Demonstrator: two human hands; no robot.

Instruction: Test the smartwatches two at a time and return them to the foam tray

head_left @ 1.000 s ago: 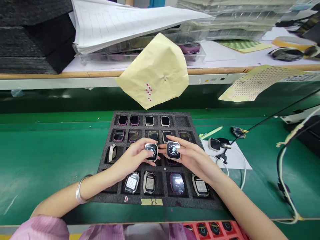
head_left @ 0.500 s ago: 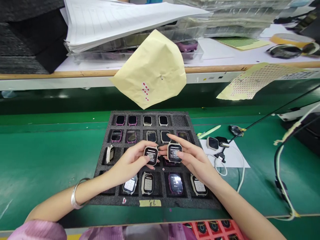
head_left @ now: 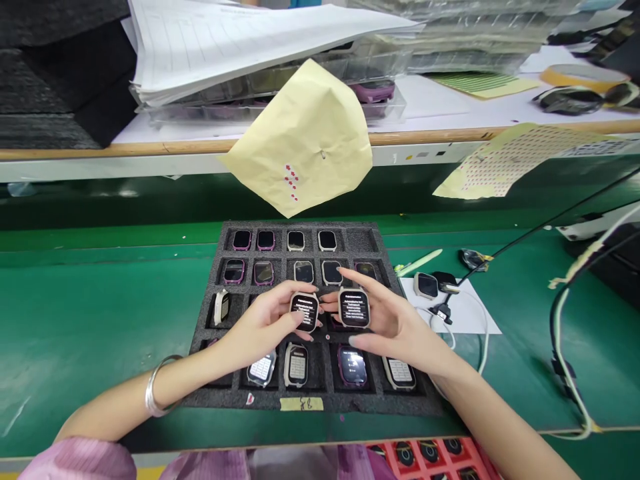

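Note:
My left hand is closed around a pale-framed smartwatch case, its thumb on the lit screen of white text lines. Beside it my right hand holds a second pale smartwatch case on its fingers, with the thumb off the glass; that screen shows a similar text list. Both hands are above a dark foam tray of square pockets. Strapless watches in purple and pale frames sit in many pockets. In the front row, a purple watch and a pale watch have lit screens. My hands hide some middle pockets.
Right of the tray, a watch and white cable lie on white paper, near a pale green pen. A yellow sheet hangs from the shelf edge. Below the bench, a red tray holds round black items.
My right thumb has moved down off its watch's screen, uncovering the text. That watch has shifted slightly right. My left hand stays nearly still.

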